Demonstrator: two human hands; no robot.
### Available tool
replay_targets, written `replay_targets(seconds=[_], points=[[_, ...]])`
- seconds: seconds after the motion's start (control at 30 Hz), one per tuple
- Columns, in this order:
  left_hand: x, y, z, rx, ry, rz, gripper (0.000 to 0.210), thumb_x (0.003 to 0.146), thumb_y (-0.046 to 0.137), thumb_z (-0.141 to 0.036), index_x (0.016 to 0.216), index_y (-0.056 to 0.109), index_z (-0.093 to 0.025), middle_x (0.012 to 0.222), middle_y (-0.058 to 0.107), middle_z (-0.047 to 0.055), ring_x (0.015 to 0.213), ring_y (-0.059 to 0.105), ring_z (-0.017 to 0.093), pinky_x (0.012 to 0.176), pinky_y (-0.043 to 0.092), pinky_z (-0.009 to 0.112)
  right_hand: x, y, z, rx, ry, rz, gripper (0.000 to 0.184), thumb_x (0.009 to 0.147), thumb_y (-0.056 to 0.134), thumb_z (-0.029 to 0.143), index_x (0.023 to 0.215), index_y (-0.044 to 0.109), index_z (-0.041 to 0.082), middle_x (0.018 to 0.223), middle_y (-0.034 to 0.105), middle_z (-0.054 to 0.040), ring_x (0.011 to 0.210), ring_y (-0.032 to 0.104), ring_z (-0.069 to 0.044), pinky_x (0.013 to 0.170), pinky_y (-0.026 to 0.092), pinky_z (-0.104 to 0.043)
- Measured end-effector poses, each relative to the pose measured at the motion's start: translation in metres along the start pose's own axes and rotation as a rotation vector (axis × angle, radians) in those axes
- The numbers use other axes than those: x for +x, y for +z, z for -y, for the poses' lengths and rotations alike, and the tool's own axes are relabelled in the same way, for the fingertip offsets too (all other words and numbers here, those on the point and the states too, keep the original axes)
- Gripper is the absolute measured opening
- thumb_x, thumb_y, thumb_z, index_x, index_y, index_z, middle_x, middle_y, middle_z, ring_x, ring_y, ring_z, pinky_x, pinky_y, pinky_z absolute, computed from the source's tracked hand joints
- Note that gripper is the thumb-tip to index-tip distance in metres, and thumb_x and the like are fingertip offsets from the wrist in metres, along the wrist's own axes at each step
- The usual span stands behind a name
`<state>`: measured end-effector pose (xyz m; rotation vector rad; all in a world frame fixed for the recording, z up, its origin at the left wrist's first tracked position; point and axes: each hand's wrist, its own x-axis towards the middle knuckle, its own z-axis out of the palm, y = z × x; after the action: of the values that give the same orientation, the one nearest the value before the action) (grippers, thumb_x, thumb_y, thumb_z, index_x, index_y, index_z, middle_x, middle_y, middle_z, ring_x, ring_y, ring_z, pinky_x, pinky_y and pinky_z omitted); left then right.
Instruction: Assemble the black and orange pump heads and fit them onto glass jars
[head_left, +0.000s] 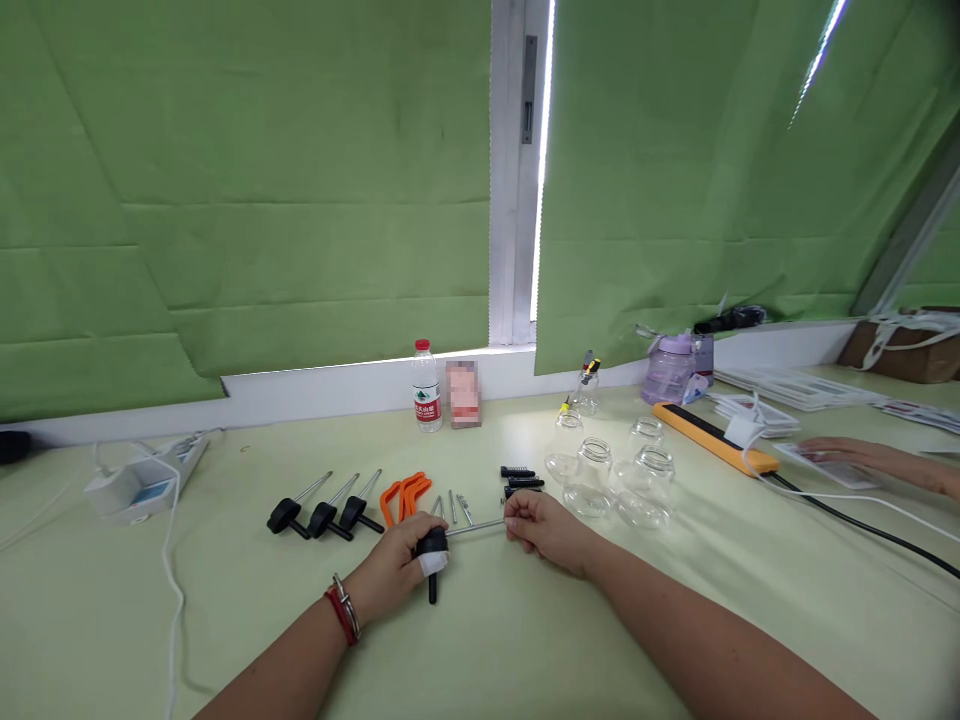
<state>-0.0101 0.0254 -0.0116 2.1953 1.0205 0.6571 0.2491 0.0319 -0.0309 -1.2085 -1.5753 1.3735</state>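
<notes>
My left hand [386,572], with white tape on its thumb, is closed around a round black lid [432,541] with a black side handle pointing toward me. A thin metal rod [478,527] runs from this lid to the right. The fingertips of my right hand [551,532] pinch the rod's far end; anything else in that pinch is too small to make out. Left of my hands lie three similar black lids with rods [322,519]. Orange bent pieces [406,494], small metal pins [453,507] and black ridged parts [519,482] lie just beyond.
Several clear jars [589,492] stand right of centre. Behind are a water bottle [426,395], a pink box [463,394] and a purple jug [669,370]. An orange power strip [712,437] and another person's hand [840,452] are right. A white cable [175,570] runs left.
</notes>
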Motion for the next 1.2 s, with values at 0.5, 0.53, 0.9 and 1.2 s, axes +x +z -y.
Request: replay_targets(seconds=[0.5, 0.53, 0.9, 1.2], points=[[0.0002, -0.0007, 0.0016, 0.001, -0.004, 0.005, 0.027, 0.082, 0.053, -0.033, 0.107, 0.057, -0.021, 0.100, 0.060, 0.009, 0.093, 0.055, 0.023, 0.085, 0.043, 0.038, 0.0002, -0.0003, -0.0008, -0.085, 0.015, 0.006, 0.028, 0.082, 0.050, 0.044, 0.073, 0.051, 0.018, 0.063, 0.054, 0.0020, 0.048, 0.041, -0.007, 0.044, 0.029, -0.019], [0.0002, -0.0007, 0.0017, -0.002, -0.002, 0.004, 0.027, 0.082, 0.053, -0.032, 0.107, 0.057, -0.021, 0.100, 0.060, 0.008, 0.093, 0.055, 0.023, 0.085, 0.043, 0.037, 0.0001, -0.0004, -0.0008, -0.076, 0.014, 0.004, 0.027, 0.081, 0.051, 0.044, 0.074, 0.051, 0.018, 0.065, 0.054, 0.0018, 0.049, 0.041, -0.007, 0.044, 0.030, -0.019], [0.0007, -0.0017, -0.0001, 0.016, -0.015, 0.011, 0.027, 0.082, 0.053, -0.031, 0.107, 0.057, -0.021, 0.101, 0.060, 0.009, 0.094, 0.055, 0.022, 0.085, 0.043, 0.037, 0.0011, -0.0014, -0.0026, -0.020, -0.016, 0.020, 0.017, 0.075, 0.057, 0.032, 0.082, 0.051, 0.019, 0.068, 0.056, 0.0022, 0.050, 0.044, -0.007, 0.046, 0.031, -0.019], [-0.0003, -0.0013, 0.0007, -0.001, -0.006, 0.007, 0.025, 0.082, 0.053, -0.029, 0.105, 0.057, -0.020, 0.100, 0.060, 0.008, 0.092, 0.055, 0.021, 0.083, 0.043, 0.034, 0.0011, -0.0005, -0.0039, -0.049, -0.003, 0.023, 0.022, 0.080, 0.052, 0.041, 0.078, 0.050, 0.019, 0.071, 0.057, 0.0008, 0.050, 0.042, -0.007, 0.042, 0.029, -0.018]])
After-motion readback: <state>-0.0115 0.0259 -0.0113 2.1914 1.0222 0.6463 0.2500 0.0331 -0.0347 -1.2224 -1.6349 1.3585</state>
